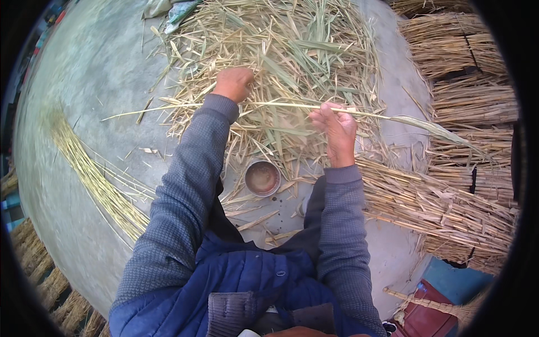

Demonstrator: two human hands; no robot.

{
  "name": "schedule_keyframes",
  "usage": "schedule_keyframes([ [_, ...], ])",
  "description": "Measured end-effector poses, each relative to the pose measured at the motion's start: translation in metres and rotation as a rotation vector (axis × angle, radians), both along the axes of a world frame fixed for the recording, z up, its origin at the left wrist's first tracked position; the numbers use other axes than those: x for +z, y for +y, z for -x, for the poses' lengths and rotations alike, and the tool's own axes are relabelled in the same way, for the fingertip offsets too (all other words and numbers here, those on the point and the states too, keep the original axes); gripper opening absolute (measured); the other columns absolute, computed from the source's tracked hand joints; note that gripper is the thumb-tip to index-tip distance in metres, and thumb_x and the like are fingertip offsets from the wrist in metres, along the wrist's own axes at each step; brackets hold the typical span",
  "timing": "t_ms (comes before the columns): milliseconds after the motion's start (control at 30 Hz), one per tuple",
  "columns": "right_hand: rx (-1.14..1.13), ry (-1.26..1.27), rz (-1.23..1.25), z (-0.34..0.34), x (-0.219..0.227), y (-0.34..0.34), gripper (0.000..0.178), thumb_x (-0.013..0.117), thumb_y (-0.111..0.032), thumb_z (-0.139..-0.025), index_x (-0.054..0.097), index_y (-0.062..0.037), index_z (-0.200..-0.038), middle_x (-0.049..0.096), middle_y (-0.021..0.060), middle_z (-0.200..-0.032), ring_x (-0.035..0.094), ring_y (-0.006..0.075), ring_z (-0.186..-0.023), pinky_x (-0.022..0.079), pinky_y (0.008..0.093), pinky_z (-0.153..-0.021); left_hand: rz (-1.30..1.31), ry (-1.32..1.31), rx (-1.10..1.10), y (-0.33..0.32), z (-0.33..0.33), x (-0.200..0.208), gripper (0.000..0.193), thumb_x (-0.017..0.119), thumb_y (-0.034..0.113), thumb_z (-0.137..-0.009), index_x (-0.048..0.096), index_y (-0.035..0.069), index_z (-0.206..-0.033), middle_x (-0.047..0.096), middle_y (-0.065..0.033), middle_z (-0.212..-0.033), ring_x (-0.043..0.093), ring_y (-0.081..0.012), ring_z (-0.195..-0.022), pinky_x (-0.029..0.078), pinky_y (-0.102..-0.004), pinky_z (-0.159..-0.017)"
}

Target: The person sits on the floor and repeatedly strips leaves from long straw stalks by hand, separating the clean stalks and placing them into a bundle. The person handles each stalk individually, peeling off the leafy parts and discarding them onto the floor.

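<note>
A long, thin reed stalk (292,104) lies nearly level across the view, with a dry leaf (429,125) trailing from its right end. My right hand (337,129) pinches this stalk between thumb and fingers. Farther left, my left hand (233,84) is closed in a fist, and the stalk runs behind that wrist. What the left fingers hold, if anything, is hidden. Beneath both hands spreads a heap of stripped leaves and husks (281,62), dry yellow mixed with pale green.
Between my feet stands a small round bowl (263,178) with a brownish inside. Slender yellow-green stalks (95,177) lie on the concrete floor (95,84) at left. A bundle of unstripped reeds (432,205) reaches in from the right, near stacked tied bundles (471,106).
</note>
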State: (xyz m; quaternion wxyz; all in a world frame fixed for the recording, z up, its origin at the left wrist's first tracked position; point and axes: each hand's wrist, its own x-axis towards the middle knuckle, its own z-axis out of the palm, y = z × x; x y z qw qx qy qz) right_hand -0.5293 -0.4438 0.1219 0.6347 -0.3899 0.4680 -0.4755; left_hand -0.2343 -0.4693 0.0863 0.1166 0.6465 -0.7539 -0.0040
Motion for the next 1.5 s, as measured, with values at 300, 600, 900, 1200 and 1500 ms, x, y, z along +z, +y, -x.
schedule_keyframes([
  [300, -0.025, -0.033, 0.013, -0.005, 0.000, -0.008, 0.033, 0.071, -0.020, -0.095, 0.060, 0.0044, -0.113, 0.070, 0.0136, -0.092, 0.072, 0.0178, -0.080, 0.058, 0.0246, -0.069, -0.144, 0.554, -0.345, 0.006, 0.060, 0.047, 0.018, 0.077, 0.022, -0.083, 0.074, 0.006, -0.092, 0.072, -0.0098, -0.079, 0.069, -0.0256, -0.073, 0.052, -0.0359, -0.066],
  [600, -0.125, -0.049, 0.008, 0.010, 0.016, -0.011, 0.028, 0.074, -0.014, -0.091, 0.062, 0.0030, -0.110, 0.070, 0.0125, -0.095, 0.072, 0.0173, -0.082, 0.059, 0.0247, -0.071, -0.291, 0.597, -0.107, 0.022, 0.022, 0.083, 0.023, 0.079, 0.022, -0.081, 0.072, 0.003, -0.092, 0.072, -0.0114, -0.083, 0.070, -0.0251, -0.077, 0.053, -0.0360, -0.069],
  [900, -0.034, -0.153, 0.071, -0.006, 0.007, -0.005, 0.022, 0.070, -0.011, -0.094, 0.066, 0.0020, -0.110, 0.072, 0.0132, -0.101, 0.073, 0.0225, -0.089, 0.059, 0.0279, -0.072, -0.201, 0.750, -0.238, 0.018, 0.061, 0.059, 0.020, 0.074, 0.025, -0.083, 0.074, 0.006, -0.087, 0.072, -0.0101, -0.075, 0.069, -0.0252, -0.069, 0.052, -0.0355, -0.064],
  [1200, -0.009, -0.096, 0.100, -0.014, 0.008, 0.001, 0.022, 0.072, -0.013, -0.093, 0.066, 0.0011, -0.109, 0.073, 0.0120, -0.095, 0.073, 0.0198, -0.086, 0.059, 0.0268, -0.072, -0.234, 1.114, -0.172, 0.021, 0.082, 0.047, 0.021, 0.076, 0.021, -0.085, 0.075, 0.002, -0.092, 0.074, -0.0092, -0.078, 0.070, -0.0149, -0.067, 0.053, -0.0290, -0.060],
  [1500, -0.062, -0.094, -0.013, 0.003, 0.008, -0.003, 0.023, 0.071, -0.012, -0.093, 0.064, 0.0030, -0.108, 0.072, 0.0138, -0.092, 0.073, 0.0187, -0.081, 0.060, 0.0252, -0.068, -0.077, 0.838, -0.238, 0.018, 0.075, 0.044, 0.031, 0.079, 0.028, -0.080, 0.074, 0.002, -0.094, 0.073, -0.0112, -0.081, 0.070, -0.0229, -0.076, 0.053, -0.0345, -0.073],
])
